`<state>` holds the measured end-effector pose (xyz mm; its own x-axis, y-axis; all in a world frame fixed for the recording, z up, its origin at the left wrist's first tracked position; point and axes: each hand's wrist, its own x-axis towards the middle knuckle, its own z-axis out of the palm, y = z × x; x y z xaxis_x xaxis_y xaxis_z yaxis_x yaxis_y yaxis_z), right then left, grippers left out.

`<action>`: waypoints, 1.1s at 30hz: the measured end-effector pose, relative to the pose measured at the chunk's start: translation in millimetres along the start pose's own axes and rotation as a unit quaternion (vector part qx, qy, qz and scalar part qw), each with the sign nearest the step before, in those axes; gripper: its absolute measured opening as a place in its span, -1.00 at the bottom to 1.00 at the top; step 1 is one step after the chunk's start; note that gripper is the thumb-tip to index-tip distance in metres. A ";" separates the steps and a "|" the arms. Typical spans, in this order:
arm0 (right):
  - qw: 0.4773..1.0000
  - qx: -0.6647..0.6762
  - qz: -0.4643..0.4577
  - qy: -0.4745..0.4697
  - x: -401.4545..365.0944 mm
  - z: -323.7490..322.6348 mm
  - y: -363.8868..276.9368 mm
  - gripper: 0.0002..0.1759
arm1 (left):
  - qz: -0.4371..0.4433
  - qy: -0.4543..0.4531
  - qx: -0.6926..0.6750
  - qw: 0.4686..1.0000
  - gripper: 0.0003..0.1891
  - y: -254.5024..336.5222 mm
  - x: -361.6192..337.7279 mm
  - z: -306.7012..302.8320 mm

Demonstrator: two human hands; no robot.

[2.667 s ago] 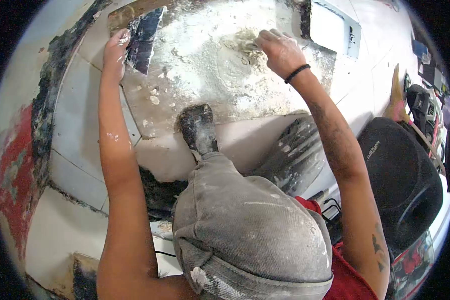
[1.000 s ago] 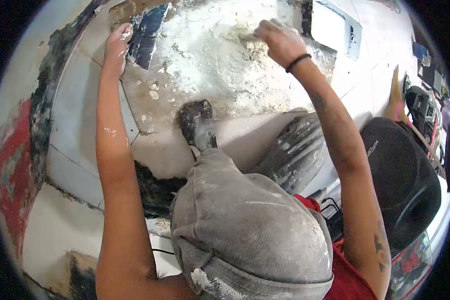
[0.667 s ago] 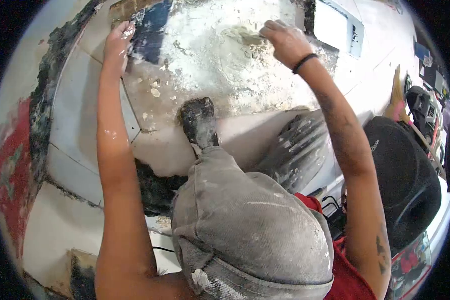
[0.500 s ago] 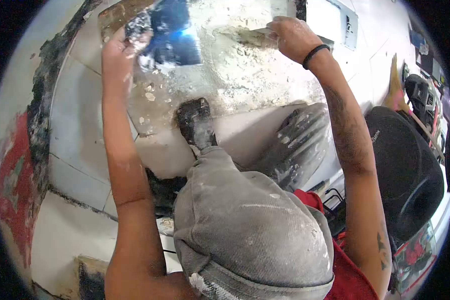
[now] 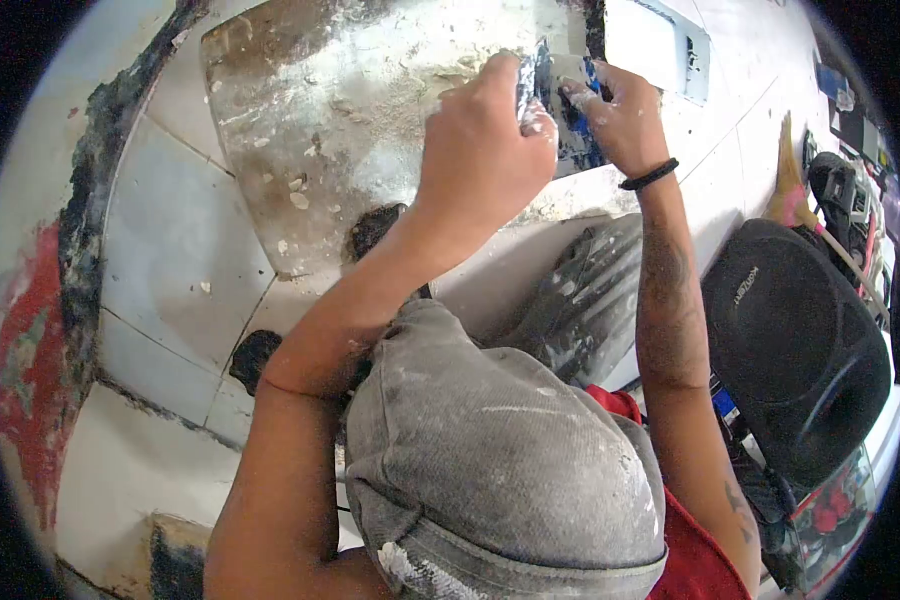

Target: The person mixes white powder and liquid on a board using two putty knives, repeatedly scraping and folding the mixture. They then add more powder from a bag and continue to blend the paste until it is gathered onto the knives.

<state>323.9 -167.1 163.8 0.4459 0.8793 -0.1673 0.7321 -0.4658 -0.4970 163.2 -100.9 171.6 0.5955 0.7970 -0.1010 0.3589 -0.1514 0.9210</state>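
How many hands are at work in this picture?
2. The left hand, top centre, grips a smeared metal blade; the right hand sits just right of it, touching that blade. No others show.

Scraper blade: blue, plaster-smeared, tilted on edge, raised just above plaster-caked patch.

White tiled floor, dark broken edging; red stain left; black speaker right.

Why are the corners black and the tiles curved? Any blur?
Head view: fisheye lens bends the tile joints and blackens the corners; upper-right white tiles wash out in glare; left hand and the blade it grips look sharp.
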 end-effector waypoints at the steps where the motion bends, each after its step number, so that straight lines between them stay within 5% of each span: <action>1: 1.000 0.004 -0.002 0.013 -3.1 0.3 -4.8 -0.74 | 0.003 0.003 0.016 1.000 -0.78 2.1 2.0 4.0; 9: 0.992 -0.111 -0.062 0.014 -10.2 -10.2 -32.3 -0.76 | -0.001 0.022 0.072 0.997 -0.81 -22.8 17.8 21.1; 12: 0.995 -0.053 -0.068 0.049 -17.1 -27.6 -48.5 -0.76 | -0.053 0.008 0.063 0.997 -0.81 -27.4 26.6 13.4; 17: 0.973 -0.179 -0.126 0.069 -21.6 -34.8 5.6 -0.75 | -0.044 0.016 0.072 0.996 -0.83 -0.3 39.0 -35.0; 20: 0.978 -0.156 -0.135 0.024 -32.3 -17.5 14.4 -0.88 | 0.060 0.001 0.118 0.991 -0.83 4.8 48.3 -49.8; 21: 0.969 -0.170 -0.177 0.036 -32.8 -10.7 13.3 -0.87 | 0.016 -0.057 0.107 0.992 -0.82 11.4 51.5 -52.9; 25: 0.949 -0.147 -0.257 0.109 -28.8 5.2 -6.3 -0.86 | 0.167 -0.068 0.138 0.974 -0.86 9.1 50.2 -28.9; 33: 0.949 -0.123 -0.264 0.119 -35.5 -10.3 -13.2 -0.80 | 0.242 -0.092 0.192 0.947 -0.86 -5.2 73.9 3.6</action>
<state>303.7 -193.1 185.1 0.0653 0.9628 0.2624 0.9708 -0.0005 -0.2398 208.0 -43.4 157.9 0.8591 0.4704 0.2015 0.2258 -0.7019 0.6756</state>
